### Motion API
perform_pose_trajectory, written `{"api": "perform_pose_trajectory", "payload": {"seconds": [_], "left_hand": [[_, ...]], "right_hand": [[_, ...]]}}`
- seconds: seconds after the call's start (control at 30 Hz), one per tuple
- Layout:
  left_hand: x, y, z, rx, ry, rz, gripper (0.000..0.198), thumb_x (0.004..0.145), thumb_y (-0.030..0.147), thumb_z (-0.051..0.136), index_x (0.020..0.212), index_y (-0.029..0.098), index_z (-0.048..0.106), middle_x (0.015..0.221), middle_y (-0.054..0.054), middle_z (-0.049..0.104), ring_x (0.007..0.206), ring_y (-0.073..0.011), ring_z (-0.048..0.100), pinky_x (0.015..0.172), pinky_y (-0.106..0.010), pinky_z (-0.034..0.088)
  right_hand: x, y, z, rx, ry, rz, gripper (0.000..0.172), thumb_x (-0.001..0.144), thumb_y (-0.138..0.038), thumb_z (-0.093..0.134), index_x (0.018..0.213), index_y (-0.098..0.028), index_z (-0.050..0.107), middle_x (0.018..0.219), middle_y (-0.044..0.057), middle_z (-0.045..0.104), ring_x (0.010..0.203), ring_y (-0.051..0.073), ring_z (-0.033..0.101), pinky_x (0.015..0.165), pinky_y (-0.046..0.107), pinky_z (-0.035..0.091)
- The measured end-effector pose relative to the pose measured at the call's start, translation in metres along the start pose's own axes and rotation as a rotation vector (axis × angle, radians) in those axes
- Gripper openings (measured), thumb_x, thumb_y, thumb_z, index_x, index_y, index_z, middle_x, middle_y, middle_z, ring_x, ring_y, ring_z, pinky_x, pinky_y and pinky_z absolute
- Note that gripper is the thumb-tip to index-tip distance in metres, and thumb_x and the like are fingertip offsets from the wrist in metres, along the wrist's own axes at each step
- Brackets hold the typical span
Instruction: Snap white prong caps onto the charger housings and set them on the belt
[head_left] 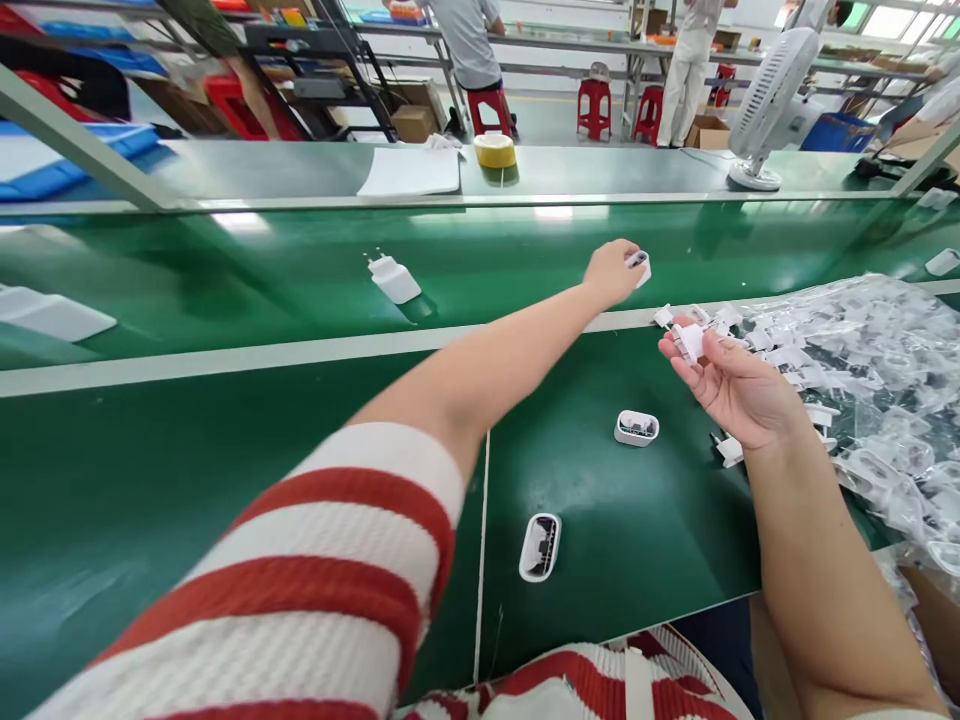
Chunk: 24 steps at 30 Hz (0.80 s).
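My left hand (611,272) reaches far out over the green conveyor belt (225,260) and is closed round a white charger body (640,265). My right hand (731,385) is held palm up above the green table (600,500), its fingertips pinching a small white plug piece (688,342). Two open white charger shells lie on the table, one (637,428) just left of my right hand and one (540,547) nearer me. A finished white charger (393,279) with prongs up rides on the belt to the left.
A heap of clear plastic bags and small white plug parts (862,370) fills the right side. On the far bench sit a yellow tape roll (494,150), white paper (411,172) and a white fan (769,100). People stand by red stools (595,105) behind. A white tray (52,315) lies at left.
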<state>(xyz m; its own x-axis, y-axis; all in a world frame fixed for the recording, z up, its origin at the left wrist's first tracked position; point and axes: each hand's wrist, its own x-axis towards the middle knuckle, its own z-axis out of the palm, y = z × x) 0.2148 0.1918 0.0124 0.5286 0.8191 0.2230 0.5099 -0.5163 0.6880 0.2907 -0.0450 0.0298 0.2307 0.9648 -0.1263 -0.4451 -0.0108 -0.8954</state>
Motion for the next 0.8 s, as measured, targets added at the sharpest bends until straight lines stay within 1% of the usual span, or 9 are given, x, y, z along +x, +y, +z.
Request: {"api": "perform_pose_trajectory", "payload": {"seconds": [0.1,0.23,0.33,0.4,0.5,0.57,0.63,0.7,0.8], "left_hand": [[-0.061,-0.02,-0.044,-0.04,0.012,0.113,0.039,0.092,0.021,0.064,0.129,0.014,0.069,0.129,-0.009,0.073,0.115,-0.024,0.068,0.104,-0.034,0.052],[-0.173,-0.037,-0.089,-0.091,-0.14,0.121,0.04,0.09,0.034,0.067,0.128,0.019,0.071,0.122,-0.006,0.075,0.107,-0.0221,0.07,0.098,-0.035,0.055],[-0.242,-0.04,-0.097,-0.083,-0.188,0.122,0.04,0.091,0.037,0.067,0.128,0.021,0.072,0.112,-0.006,0.077,0.102,-0.0217,0.07,0.097,-0.037,0.056],[-0.269,-0.041,-0.093,-0.122,-0.168,0.115,0.037,0.093,0.036,0.066,0.127,0.021,0.072,0.108,-0.006,0.077,0.102,-0.0217,0.069,0.096,-0.037,0.056],[-0.286,-0.046,-0.083,-0.275,-0.12,0.052,0.046,0.091,0.034,0.071,0.135,0.021,0.065,0.126,-0.008,0.074,0.112,-0.022,0.068,0.104,-0.039,0.053],[-0.288,-0.048,-0.077,-0.391,-0.1,-0.014,0.051,0.087,0.035,0.077,0.134,0.02,0.064,0.131,-0.009,0.072,0.114,-0.0223,0.068,0.106,-0.04,0.052],[-0.287,-0.049,-0.074,-0.457,-0.098,-0.054,0.043,0.085,0.037,0.08,0.122,0.019,0.068,0.121,-0.008,0.074,0.107,-0.0221,0.069,0.102,-0.04,0.054],[-0.285,-0.049,-0.072,-0.473,-0.1,-0.05,0.034,0.086,0.039,0.078,0.112,0.018,0.071,0.111,-0.006,0.076,0.101,-0.0216,0.07,0.096,-0.038,0.055],[-0.283,-0.049,-0.073,-0.479,-0.111,-0.008,0.033,0.086,0.036,0.078,0.112,0.018,0.072,0.111,-0.006,0.076,0.101,-0.0216,0.07,0.094,-0.037,0.055]], "right_hand": [[-0.007,0.002,0.009,-0.112,-0.031,0.041,0.025,0.088,-0.042,0.08,0.108,-0.027,0.079,0.124,0.003,0.076,0.114,0.019,0.073,0.08,0.019,0.065],[-0.016,0.011,0.025,-0.281,-0.017,-0.023,0.027,0.082,-0.047,0.086,0.101,-0.029,0.08,0.122,0.003,0.076,0.106,0.019,0.074,0.074,0.022,0.064],[-0.025,0.022,0.038,-0.399,-0.048,-0.097,0.028,0.078,-0.051,0.088,0.094,-0.029,0.081,0.119,0.003,0.076,0.093,0.018,0.073,0.069,0.026,0.063],[-0.031,0.028,0.045,-0.497,-0.082,-0.141,0.027,0.078,-0.049,0.088,0.096,-0.029,0.082,0.105,0.003,0.078,0.075,0.014,0.068,0.057,0.024,0.058],[-0.038,0.036,0.052,-0.625,-0.164,-0.183,0.025,0.085,-0.043,0.085,0.105,-0.03,0.08,0.083,0.001,0.075,0.062,0.012,0.065,0.049,0.023,0.054],[-0.039,0.041,0.055,-0.644,-0.23,-0.238,0.02,0.088,-0.04,0.081,0.105,-0.029,0.079,0.089,0.002,0.075,0.072,0.015,0.07,0.062,0.028,0.062],[-0.037,0.045,0.057,-0.645,-0.265,-0.355,0.016,0.087,-0.038,0.082,0.098,-0.028,0.077,0.099,0.004,0.075,0.084,0.019,0.072,0.074,0.033,0.064],[-0.035,0.05,0.058,-0.714,-0.254,-0.482,0.013,0.086,-0.036,0.083,0.092,-0.028,0.075,0.099,0.003,0.074,0.086,0.02,0.072,0.076,0.035,0.064],[-0.034,0.056,0.06,-0.924,-0.21,-0.6,0.016,0.092,-0.034,0.076,0.107,-0.03,0.073,0.105,0.003,0.076,0.087,0.021,0.072,0.081,0.039,0.063]]}}
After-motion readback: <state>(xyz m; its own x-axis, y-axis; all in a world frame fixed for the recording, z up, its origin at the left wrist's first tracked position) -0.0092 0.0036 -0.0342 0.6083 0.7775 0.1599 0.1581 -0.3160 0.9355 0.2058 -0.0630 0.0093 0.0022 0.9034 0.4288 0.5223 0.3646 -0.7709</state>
